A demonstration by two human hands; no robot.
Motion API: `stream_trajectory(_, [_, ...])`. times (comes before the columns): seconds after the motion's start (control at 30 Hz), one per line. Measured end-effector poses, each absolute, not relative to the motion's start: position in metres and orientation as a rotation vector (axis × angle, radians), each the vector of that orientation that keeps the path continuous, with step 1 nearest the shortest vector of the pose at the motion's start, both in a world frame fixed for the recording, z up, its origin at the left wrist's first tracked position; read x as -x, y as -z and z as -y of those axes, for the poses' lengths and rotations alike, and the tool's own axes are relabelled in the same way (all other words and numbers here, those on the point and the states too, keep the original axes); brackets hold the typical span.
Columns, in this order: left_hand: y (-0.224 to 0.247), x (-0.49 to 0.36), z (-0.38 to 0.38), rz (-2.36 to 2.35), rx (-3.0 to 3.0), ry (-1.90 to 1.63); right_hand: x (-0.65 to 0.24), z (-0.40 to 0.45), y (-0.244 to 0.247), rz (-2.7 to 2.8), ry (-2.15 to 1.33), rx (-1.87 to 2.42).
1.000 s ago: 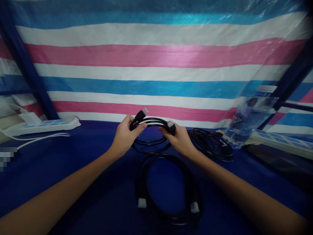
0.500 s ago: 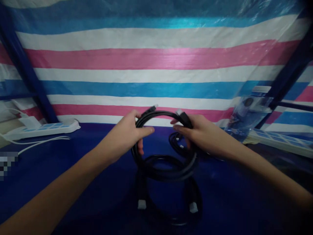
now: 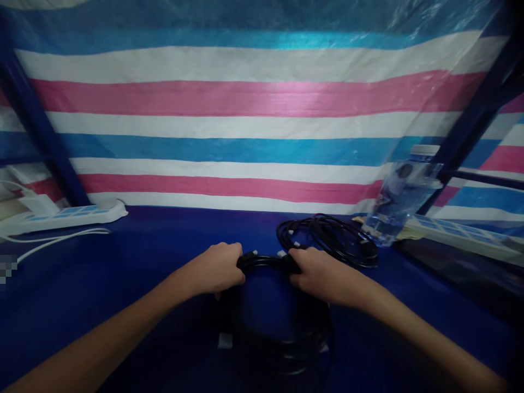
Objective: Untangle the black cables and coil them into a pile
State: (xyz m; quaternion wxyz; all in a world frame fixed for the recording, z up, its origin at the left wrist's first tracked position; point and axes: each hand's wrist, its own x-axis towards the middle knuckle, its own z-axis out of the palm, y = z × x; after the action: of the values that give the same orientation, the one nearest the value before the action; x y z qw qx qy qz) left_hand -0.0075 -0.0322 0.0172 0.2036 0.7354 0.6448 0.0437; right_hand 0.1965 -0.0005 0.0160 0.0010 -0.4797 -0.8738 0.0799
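My left hand [image 3: 221,268] is closed around the left side of a coiled black cable [image 3: 264,263]. On the coil's other side, my right hand [image 3: 317,274] grips it too. Two pale plug ends of this cable stick up between my hands. The coil is low over the table, and its near part is dark and blurred. Beneath it lies another black cable coil [image 3: 292,370], largely covered, with a pale plug [image 3: 225,341] showing at its left. Whether the two coils touch, I cannot tell.
More coiled black cables [image 3: 327,240] lie behind my right hand. A clear plastic bottle [image 3: 403,196] stands at the back right by a power strip [image 3: 462,234] and a dark flat object [image 3: 446,273]. Another power strip [image 3: 73,217] with a white cord sits at the left. Striped sheeting [image 3: 245,98] hangs behind the blue table [image 3: 164,234].
Both hands have lowered the held coil toward the table and the coil lying there. The coil has tipped flatter, and the cables behind my right hand are more visible.
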Motion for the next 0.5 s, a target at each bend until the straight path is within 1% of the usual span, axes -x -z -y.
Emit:
stream_trajectory(0.17, [-0.006, 0.011, 0.014, -1.972, -2.078, -0.305, -0.19, -0.02, -0.004, 2.56, -0.101, 1.551])
stream_trajectory(0.27, [-0.007, 0.01, 0.019, -1.973, -2.085, -0.384, -0.188, -0.021, -0.007, 2.543, -0.107, 1.526])
stream_trajectory(0.33, [-0.013, 0.007, 0.028, -1.921, -2.157, -0.529, -0.194, -0.02, -0.017, 2.505, -0.07, 1.513])
stream_trajectory(0.4, [-0.022, 0.001, 0.038, -1.825, -2.275, -0.705, -0.207, -0.024, -0.03, 2.414, 0.041, 1.543])
stream_trajectory(0.5, [-0.031, -0.008, 0.053, -1.624, -2.456, -0.808, -0.23, -0.037, -0.04, 2.305, 0.192, 1.654])
